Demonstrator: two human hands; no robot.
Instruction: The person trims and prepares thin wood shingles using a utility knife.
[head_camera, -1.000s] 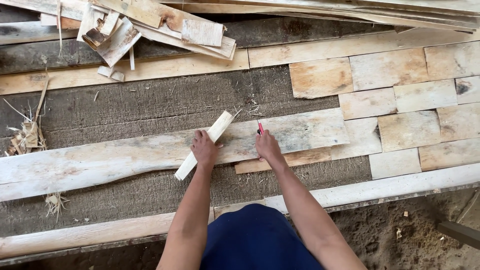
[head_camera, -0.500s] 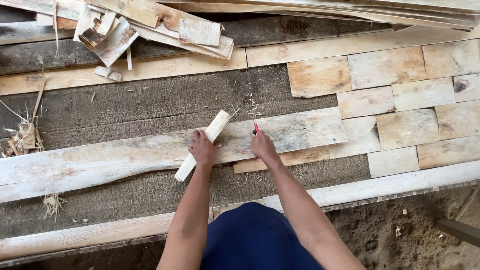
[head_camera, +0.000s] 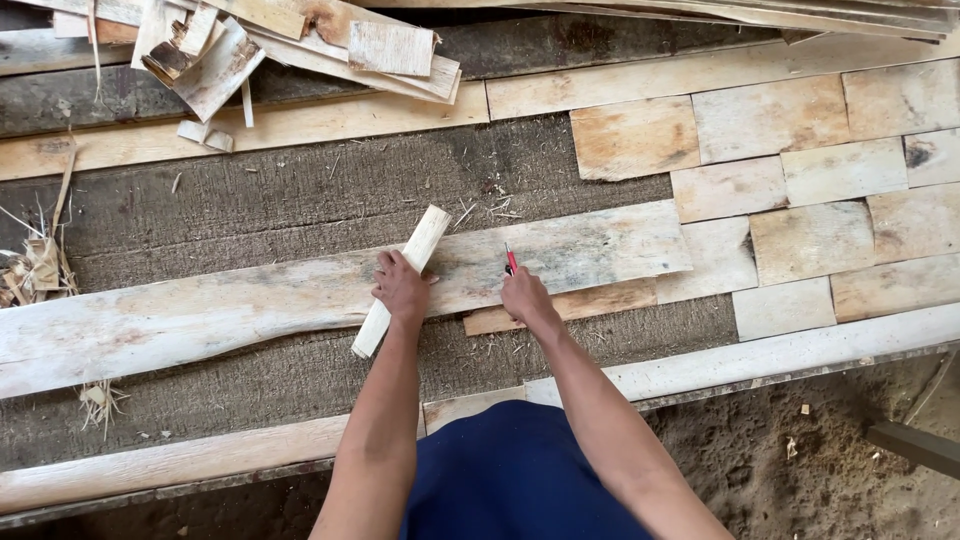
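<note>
A short, pale wooden slat, narrow and flat with squared ends, lies slantwise across a long, rough pale plank; its upper end points away from me and to the right, its lower end overhangs the plank's near edge above the dark, fibrous mat beneath. My left hand rests on the middle of the slat, fingers curled down over it and pressing it onto the plank, so the slat shows above and below my knuckles. My right hand is closed around a red pencil, whose tip stands on the plank just right of the slat, near but apart from it. Only the pencil's upper part shows beyond my fingers. To the right, pale squarish wood pieces lie edge to edge in rows. At upper left, broken offcuts lie heaped, well apart from both hands.
</note>
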